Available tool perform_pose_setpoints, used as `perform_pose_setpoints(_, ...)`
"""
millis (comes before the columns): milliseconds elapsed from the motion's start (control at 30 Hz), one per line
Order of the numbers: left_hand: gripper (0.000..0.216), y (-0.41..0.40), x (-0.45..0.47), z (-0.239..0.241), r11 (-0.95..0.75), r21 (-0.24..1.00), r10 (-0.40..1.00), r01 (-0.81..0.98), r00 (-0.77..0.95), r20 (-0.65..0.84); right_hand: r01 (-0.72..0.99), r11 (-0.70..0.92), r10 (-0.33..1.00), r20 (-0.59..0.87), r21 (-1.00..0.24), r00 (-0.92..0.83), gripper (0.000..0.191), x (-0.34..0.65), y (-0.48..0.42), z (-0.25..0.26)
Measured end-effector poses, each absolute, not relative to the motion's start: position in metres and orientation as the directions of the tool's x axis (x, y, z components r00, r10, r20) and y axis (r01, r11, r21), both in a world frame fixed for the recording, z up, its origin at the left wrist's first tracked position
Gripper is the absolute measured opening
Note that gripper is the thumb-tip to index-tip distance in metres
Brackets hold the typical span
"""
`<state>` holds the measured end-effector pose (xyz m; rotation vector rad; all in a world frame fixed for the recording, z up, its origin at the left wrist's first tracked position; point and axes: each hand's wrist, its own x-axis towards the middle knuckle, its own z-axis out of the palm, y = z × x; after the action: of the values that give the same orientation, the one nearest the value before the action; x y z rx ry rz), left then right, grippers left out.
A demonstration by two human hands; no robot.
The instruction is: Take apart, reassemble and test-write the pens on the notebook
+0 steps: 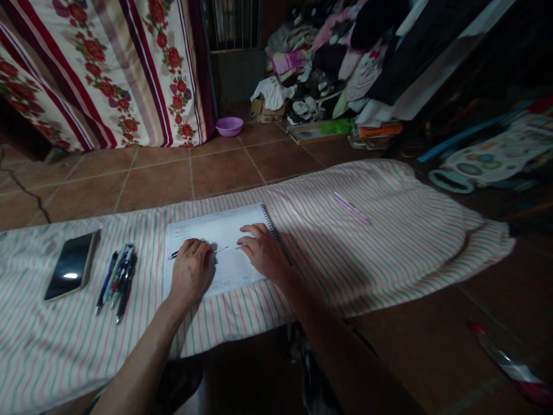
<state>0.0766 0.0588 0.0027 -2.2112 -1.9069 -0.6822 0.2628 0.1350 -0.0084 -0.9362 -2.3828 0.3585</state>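
A spiral notebook lies open on the striped cloth, its wire binding on the right. Over the page my left hand is closed around a black pen, whose end sticks out to the left. A thin tip, like a pen refill, pokes out on the other side of those fingers. My right hand faces it across a small gap, thumb and fingers curled. Between its thumb and fingertips shows a thin pale piece, too small to name surely.
Left of the notebook lie a bundle of pens and a phone. A pink pen rests on the cloth to the right. Beyond are a purple basin, a floral curtain and heaped clothes. A bottle lies at lower right.
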Motion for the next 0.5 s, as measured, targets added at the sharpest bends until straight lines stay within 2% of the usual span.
perform_pose_setpoints(500,0.016,0.058,0.0853,-0.0045,-0.06,0.182,0.912,0.982,-0.02,0.41,0.524,0.725,0.686,0.4,-0.446,-0.608,0.012,0.2637,0.1362,-0.0103)
